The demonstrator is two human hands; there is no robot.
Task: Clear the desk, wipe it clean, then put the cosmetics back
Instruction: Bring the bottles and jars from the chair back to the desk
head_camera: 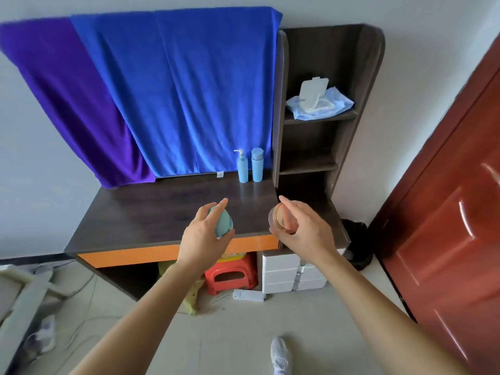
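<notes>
Left hand point(201, 236) curled round a teal oval case point(222, 222), thumb below, fingers over the top, index finger stretched forward. Right hand point(303, 228) gripping a round jar point(280, 220) with a rose-gold lid, tilted on its side, lid turned toward the left hand, held from above by the fingertips. Both carried in the air over the front part of the tabletop point(151, 209), neither item touching it, a gap of dark wood showing between the two hands.

Judged as the putting-back stage: pump bottle point(241, 167) and capped blue bottle point(257, 165) already upright just beside each other at the back right corner, in front of the blue towel point(189, 90).

Likely trouble: jar slipping from a fingertip hold while tilted, then rolling on its round side toward the orange front edge point(130, 257) and down to the floor near the red stool point(230, 272) and power strip point(249, 295). Also toppling the two tall, narrow bottles by reaching in too close, the first probably knocking over the second.

On the right, side panel of the shelf unit point(338, 55) hard by the bottles, so little room there for the right hand. More room toward the left and middle of the tabletop. Safest to set both items well back from the front edge, jar turned flat first.
</notes>
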